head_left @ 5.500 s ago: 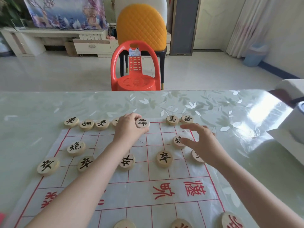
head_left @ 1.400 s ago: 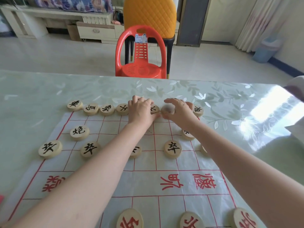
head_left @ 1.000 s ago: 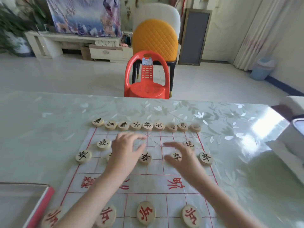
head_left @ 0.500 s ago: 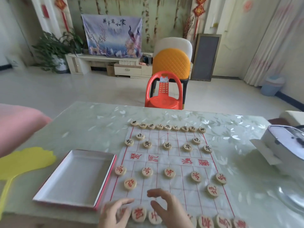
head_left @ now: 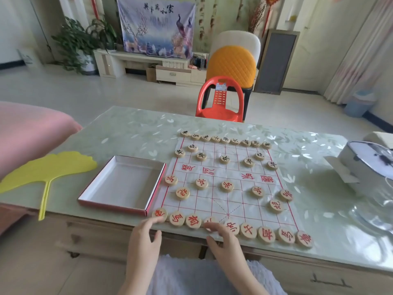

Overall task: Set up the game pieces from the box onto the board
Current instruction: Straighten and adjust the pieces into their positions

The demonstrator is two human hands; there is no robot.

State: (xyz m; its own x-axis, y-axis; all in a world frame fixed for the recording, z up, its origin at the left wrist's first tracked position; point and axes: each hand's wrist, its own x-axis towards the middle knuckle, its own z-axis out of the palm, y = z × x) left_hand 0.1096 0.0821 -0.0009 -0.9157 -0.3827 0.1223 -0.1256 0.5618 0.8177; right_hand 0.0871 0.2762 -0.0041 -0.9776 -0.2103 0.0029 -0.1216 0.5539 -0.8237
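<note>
We read red 楚河 and 漢界 on the white grid board, black 卒 on a round wooden piece.

Tabletop, green leaf-print cover | paper game board at centre | open box just beside its left edge | yellow fan far left | white container right

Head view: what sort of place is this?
Most likely a home living room: a low media cabinet under a printed cloth, a potted plant, and a Chinese chess board on a covered table.
</note>
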